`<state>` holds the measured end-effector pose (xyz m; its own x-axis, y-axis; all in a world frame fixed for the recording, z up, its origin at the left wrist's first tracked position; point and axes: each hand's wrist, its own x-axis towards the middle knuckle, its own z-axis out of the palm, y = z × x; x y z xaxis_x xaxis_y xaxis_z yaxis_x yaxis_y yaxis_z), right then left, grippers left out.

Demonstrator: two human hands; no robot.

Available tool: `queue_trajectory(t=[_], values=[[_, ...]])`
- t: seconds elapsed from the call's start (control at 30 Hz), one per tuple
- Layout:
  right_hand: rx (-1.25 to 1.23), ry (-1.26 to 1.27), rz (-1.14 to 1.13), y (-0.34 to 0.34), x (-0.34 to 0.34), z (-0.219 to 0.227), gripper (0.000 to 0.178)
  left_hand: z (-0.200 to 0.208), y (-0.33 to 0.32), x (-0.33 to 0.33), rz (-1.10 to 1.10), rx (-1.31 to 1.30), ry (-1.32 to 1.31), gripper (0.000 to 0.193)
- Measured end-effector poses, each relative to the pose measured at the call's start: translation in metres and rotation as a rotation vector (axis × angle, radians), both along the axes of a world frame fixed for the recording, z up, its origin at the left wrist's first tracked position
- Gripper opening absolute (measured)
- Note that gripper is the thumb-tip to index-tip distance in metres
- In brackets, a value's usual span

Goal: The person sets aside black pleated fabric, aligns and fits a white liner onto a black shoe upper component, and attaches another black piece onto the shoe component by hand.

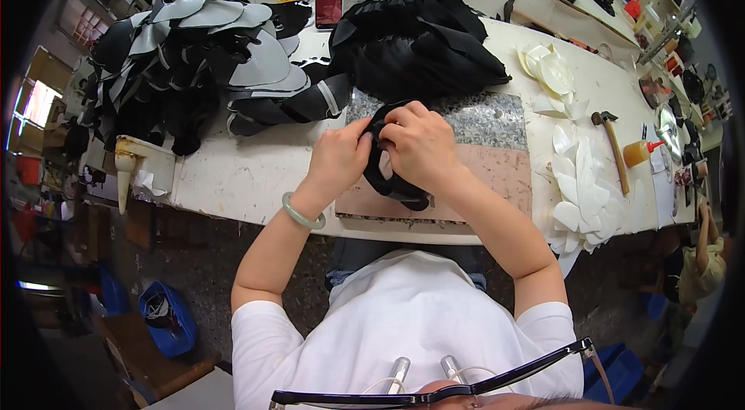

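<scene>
- The left grip is pinching the black piece from its nine o'clock side, thumb and fingertips bunched at the far edge.
- The right grip is clasping the same piece at about one o'clock, its knuckles arched over the edge; exactly what lies between its fingertips is hidden.
- With the pinches so close together, small, matched movements probably serve best: one grip steadies while the other works along the edge.
- The piece looks soft and bends into a loop, so an even, light pull should avoid stretching or creasing it.
- It is above the pinkish board, its lower end towards six o'clock; bracing that end against the board would likely stop it twisting.
- A mottled grey slab lies at one o'clock on the counter, and a black heap at twelve; keeping the piece clear of the heap helps its dark edge stand out.
- At three o'clock are the hammer and white pieces; the right elbow is best kept from sweeping them.
</scene>
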<state>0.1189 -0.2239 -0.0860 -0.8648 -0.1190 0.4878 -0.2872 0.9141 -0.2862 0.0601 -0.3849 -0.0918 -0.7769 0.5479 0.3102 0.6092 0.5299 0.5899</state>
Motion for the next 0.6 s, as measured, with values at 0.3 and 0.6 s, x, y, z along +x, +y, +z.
queue_trajectory(t=[0.3,0.6], values=[[-0.171,-0.356,0.368,0.039,-0.009,0.026,0.015,0.026,-0.012,-0.012,-0.224,-0.120,-0.177,0.030],[-0.134,-0.250,0.154,0.028,-0.011,0.021,0.018,0.037,-0.025,-0.007,-0.268,-0.194,-0.474,0.038]])
